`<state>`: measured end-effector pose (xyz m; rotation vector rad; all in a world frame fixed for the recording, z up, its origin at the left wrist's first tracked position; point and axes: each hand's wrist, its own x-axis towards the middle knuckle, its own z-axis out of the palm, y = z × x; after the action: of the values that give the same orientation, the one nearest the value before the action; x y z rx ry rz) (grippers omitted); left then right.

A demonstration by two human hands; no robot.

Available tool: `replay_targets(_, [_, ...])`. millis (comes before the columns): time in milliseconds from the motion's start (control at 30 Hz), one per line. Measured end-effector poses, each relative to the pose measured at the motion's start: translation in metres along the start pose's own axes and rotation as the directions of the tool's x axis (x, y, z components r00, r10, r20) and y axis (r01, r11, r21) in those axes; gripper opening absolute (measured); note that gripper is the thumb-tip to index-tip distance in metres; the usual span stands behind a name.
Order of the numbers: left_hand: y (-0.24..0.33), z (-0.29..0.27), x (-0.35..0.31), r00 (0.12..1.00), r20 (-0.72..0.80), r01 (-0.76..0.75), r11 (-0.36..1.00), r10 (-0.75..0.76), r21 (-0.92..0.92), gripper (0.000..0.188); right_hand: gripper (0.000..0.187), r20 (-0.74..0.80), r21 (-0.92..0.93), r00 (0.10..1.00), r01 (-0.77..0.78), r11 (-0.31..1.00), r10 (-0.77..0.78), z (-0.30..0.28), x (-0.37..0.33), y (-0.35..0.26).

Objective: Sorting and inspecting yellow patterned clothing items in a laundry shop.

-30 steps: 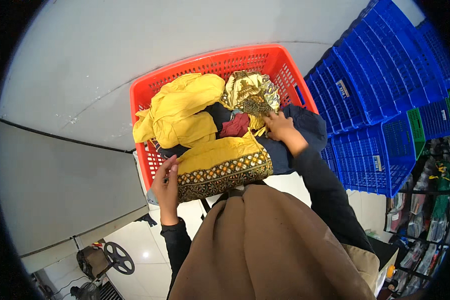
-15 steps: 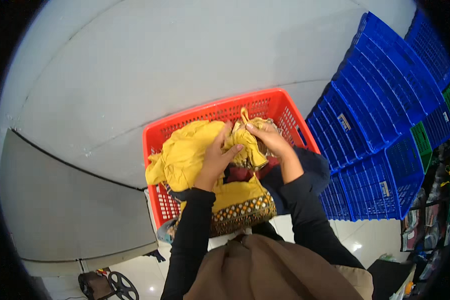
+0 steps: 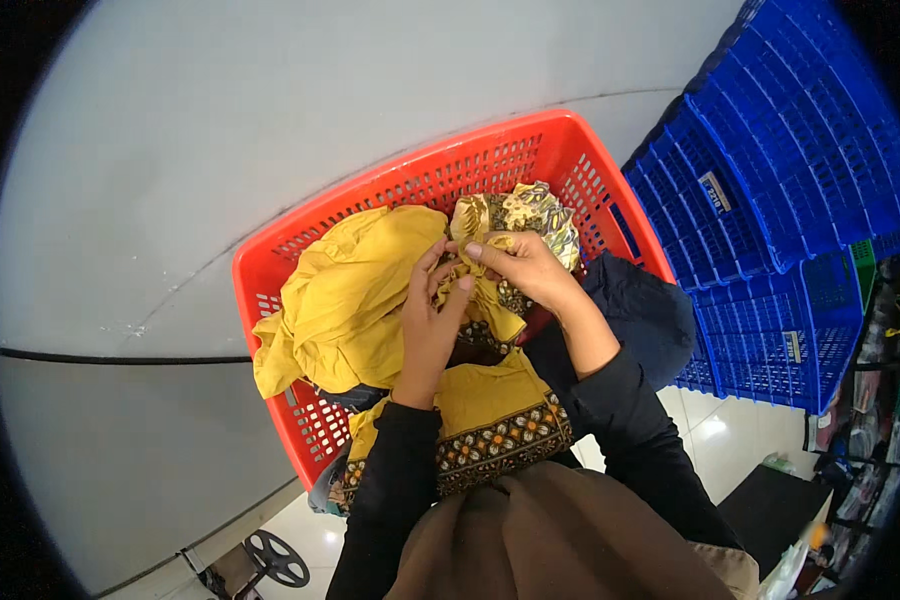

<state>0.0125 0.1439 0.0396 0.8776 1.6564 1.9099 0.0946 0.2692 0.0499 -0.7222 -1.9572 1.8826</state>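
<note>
Yellow cloth (image 3: 492, 312); right hand (image 3: 540, 277) in pinch

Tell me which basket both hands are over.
The red basket, holding clothes, beneath the left hand and right hand. Its colour sets it apart from the blue baskets at right.

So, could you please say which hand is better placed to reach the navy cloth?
Probably the right hand: its forearm lies beside the navy cloth, while the left hand is farther off, beside the large yellow cloth.
</note>
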Motion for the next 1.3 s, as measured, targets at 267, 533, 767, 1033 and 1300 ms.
replay_targets(267, [-0.017, 0.006, -0.004, 0.935, 0.191, 0.289, 0.954, -0.299, 0.076, 0.028, 0.041, -0.133, 0.177, 0.990, -0.032, 0.984, 0.056, -0.005, 0.001, -0.002])
replay_targets(533, [-0.008, 0.012, -0.009, 0.911, 0.268, 0.376, 0.898, -0.312, -0.231, 0.025, 0.047, -0.243, 0.167, 0.960, -0.102, 0.981, 0.141, -0.008, 0.005, -0.001])
replay_targets(767, [-0.013, 0.011, -0.008, 0.956, 0.120, 0.261, 0.963, -0.268, 0.065, 0.018, 0.049, -0.037, 0.089, 0.998, -0.039, 0.995, 0.043, -0.002, 0.000, -0.008])
replay_targets(1033, [-0.016, 0.008, -0.003, 0.958, 0.006, 0.283, 0.936, -0.288, -0.208, 0.021, 0.016, 0.058, 0.099, 0.997, 0.054, 0.994, -0.060, -0.007, 0.001, 0.000])
replay_targets(1300, [-0.018, 0.010, -0.001, 0.946, -0.030, 0.309, 0.924, -0.323, -0.226, 0.018, 0.014, -0.049, -0.097, 0.991, 0.118, 0.988, -0.123, -0.013, 0.001, 0.003])
